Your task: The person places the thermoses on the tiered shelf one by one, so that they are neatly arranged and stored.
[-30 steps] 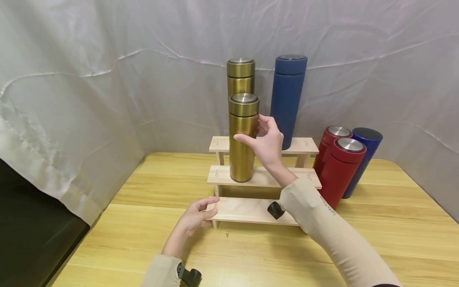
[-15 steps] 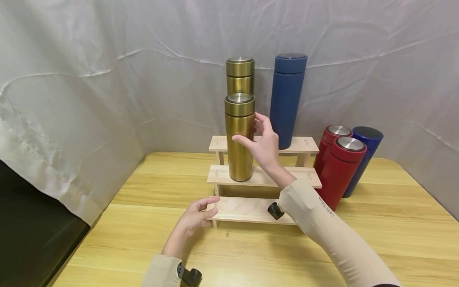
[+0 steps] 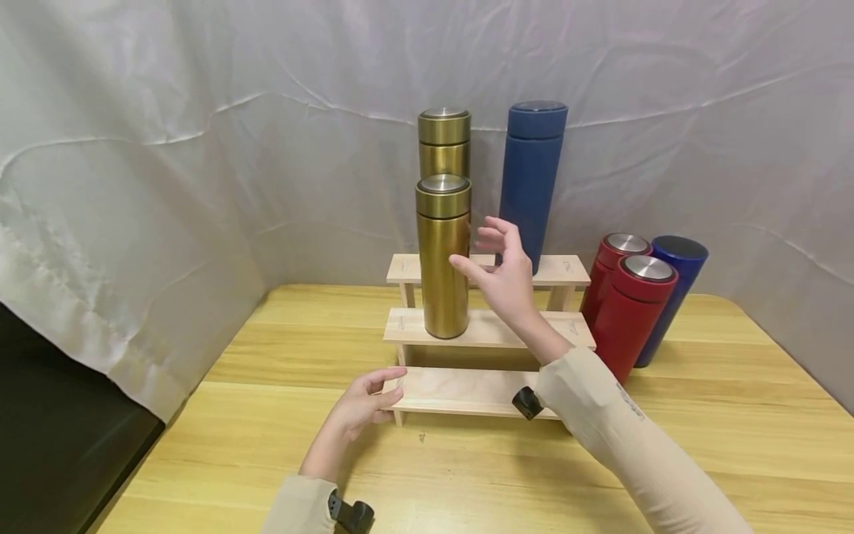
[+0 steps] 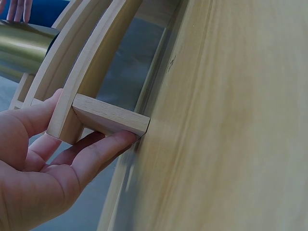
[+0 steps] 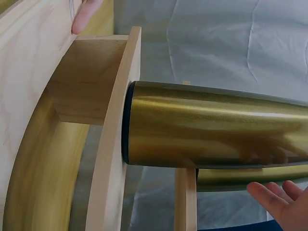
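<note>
The front gold bottle (image 3: 443,274) stands on the middle step of a three-tier wooden stand (image 3: 460,389), near that step's left end. Its long axis is vertical, its base flat on the board and its silver-topped lid pointing up. The right-wrist view shows this bottle sideways, base against the step.

The right hand (image 3: 508,282) is just beside the bottle, on its right, thumb and fingers spread apart; in the right-wrist view a gap separates them from the bottle. The left hand (image 3: 363,400) grips the left end of the lowest step, its thumb at the board and its fingers against the support.

Directly behind, a rear gold bottle (image 3: 444,152) stands upright on the top step, its lid also up, with a matte blue bottle (image 3: 534,178) to its right. Two red bottles (image 3: 630,319) and a glossy blue bottle (image 3: 675,297) stand upright, lids up, on the desk (image 3: 467,482) right of the stand.
</note>
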Demonstrator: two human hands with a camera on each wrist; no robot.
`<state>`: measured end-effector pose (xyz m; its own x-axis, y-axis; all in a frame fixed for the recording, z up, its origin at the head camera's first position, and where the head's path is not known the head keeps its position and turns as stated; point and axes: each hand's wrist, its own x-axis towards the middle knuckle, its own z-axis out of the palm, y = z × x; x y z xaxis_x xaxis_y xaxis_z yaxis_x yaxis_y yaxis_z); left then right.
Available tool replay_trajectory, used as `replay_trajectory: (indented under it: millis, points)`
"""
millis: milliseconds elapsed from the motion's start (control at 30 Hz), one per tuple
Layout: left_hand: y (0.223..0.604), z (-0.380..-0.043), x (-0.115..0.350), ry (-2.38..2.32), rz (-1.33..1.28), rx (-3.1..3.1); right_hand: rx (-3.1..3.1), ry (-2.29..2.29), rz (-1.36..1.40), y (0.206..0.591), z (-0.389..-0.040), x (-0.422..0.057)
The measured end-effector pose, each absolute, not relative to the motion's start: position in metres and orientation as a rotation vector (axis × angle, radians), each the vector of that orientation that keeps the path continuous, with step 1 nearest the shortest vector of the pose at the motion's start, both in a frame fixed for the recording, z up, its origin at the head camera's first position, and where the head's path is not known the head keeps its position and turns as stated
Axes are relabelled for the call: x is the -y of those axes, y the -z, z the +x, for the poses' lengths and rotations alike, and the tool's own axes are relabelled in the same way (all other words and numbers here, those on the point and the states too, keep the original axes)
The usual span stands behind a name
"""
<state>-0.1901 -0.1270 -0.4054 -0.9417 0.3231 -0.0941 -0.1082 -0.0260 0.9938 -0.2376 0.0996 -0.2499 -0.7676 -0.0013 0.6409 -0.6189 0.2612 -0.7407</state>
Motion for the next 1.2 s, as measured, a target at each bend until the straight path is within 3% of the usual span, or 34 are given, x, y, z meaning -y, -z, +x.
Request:
replay_trajectory:
  millis: [300,533,1200]
  points:
    - [0.407,-0.190,0.129,-2.050,0.240,-1.954,1.958,-1.567,0.574,0.238,-0.215,-0.101]
    - [0.407,-0.190,0.130,-2.049,0.240,-1.952,1.840,-1.535,0.610,0.254,-0.224,-0.113]
    - [0.406,-0.191,0.128,-2.043,0.264,-1.949,1.802,-1.601,0.529,0.274,-0.198,-0.155]
